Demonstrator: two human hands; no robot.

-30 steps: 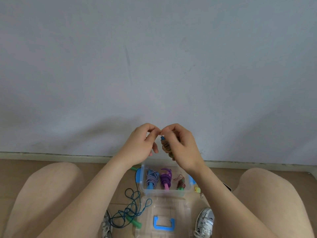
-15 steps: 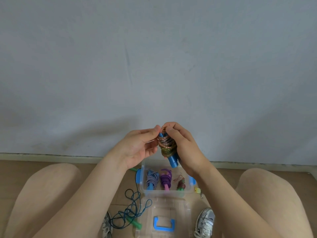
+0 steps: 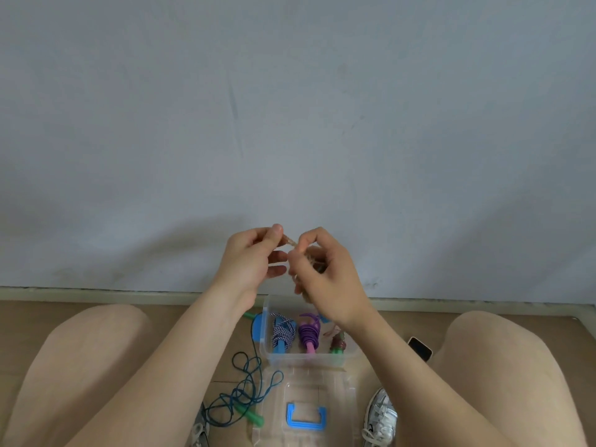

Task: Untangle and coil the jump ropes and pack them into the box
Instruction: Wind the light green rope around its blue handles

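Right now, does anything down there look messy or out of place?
The blue rope lies in a loose tangle on the floor left of the box, unlike the three coiled ropes inside. The lid lies off, nearer than the box. The left hand and right hand hold a brown rope. Nothing looks damaged.

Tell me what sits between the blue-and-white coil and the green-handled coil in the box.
The purple coiled rope sits between them, shown in the head view.

Box open on top, coils inside
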